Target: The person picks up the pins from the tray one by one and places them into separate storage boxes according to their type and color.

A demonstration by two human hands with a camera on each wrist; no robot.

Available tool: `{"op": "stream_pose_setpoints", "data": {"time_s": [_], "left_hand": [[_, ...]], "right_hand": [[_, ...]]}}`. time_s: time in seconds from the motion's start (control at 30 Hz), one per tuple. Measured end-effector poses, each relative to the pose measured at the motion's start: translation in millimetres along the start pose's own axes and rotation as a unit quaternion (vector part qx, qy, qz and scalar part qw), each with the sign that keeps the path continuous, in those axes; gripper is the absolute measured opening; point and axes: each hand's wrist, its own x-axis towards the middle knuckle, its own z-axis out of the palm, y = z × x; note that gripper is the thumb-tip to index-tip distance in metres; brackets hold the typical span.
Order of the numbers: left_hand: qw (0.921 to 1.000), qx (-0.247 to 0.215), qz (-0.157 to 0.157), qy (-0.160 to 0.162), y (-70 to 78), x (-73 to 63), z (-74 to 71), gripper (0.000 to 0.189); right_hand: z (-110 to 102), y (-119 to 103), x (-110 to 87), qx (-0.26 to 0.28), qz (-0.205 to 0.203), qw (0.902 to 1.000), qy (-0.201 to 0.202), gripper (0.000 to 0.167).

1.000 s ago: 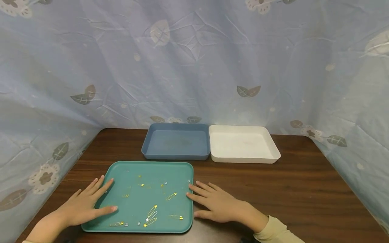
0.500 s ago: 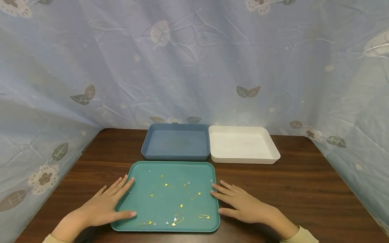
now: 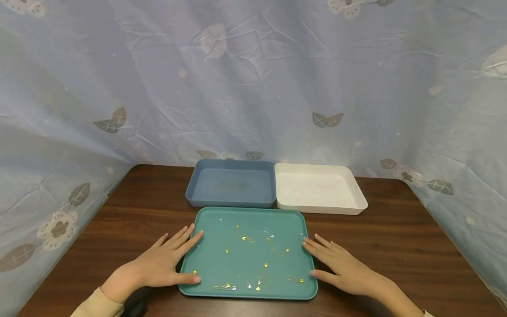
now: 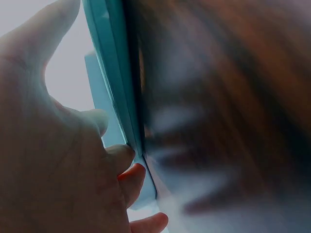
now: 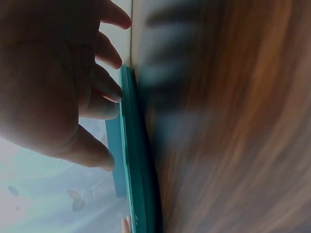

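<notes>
A green tray (image 3: 245,259) lies on the table, with several gold and silver safety pins scattered over it, among them a gold safety pin (image 3: 248,239) near its middle. At the tray's left edge is my left hand (image 3: 160,262), fingers spread and straight, thumb and fingertips over the rim. My right hand (image 3: 346,268) touches the right rim with its fingertips, fingers extended. In the left wrist view the tray's side wall (image 4: 114,73) runs past the fingers; the right wrist view shows fingertips against the opposite wall (image 5: 136,160).
Behind the green tray stand a blue tray (image 3: 233,204) and a white tray (image 3: 321,209), side by side. All rest on a dark wooden table (image 3: 396,237). A patterned curtain (image 3: 253,88) hangs at the back and both sides.
Both hands and the green tray have moved to the right together, the safety pins with it. The pins have shifted slightly on the tray. The blue and white trays have stayed put.
</notes>
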Motion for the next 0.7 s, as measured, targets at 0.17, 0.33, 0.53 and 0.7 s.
{"op": "stream_pose_setpoints", "data": {"time_s": [0.17, 0.33, 0.53, 0.7], "left_hand": [[0.9997, -0.003, 0.016, -0.021, 5.8, 12.8, 0.4, 0.101], [0.9989, -0.001, 0.027, -0.038, 11.2, 23.4, -0.6, 0.101], [0.9977, -0.003, 0.036, -0.057, 17.2, 31.2, -1.7, 0.1], [0.9965, -0.018, 0.038, -0.072, 19.7, 33.9, -3.8, 0.098]], "right_hand": [[-5.2, 7.3, -10.2, -0.014, 0.009, 0.9995, 0.026, 0.065], [-11.4, 14.4, -19.0, -0.011, 0.017, 0.999, 0.039, 0.067], [-18.9, 22.9, -26.9, 0.011, 0.014, 0.999, 0.041, 0.068], [-24.0, 25.3, -29.0, 0.03, 0.026, 0.9987, 0.031, 0.067]]}}
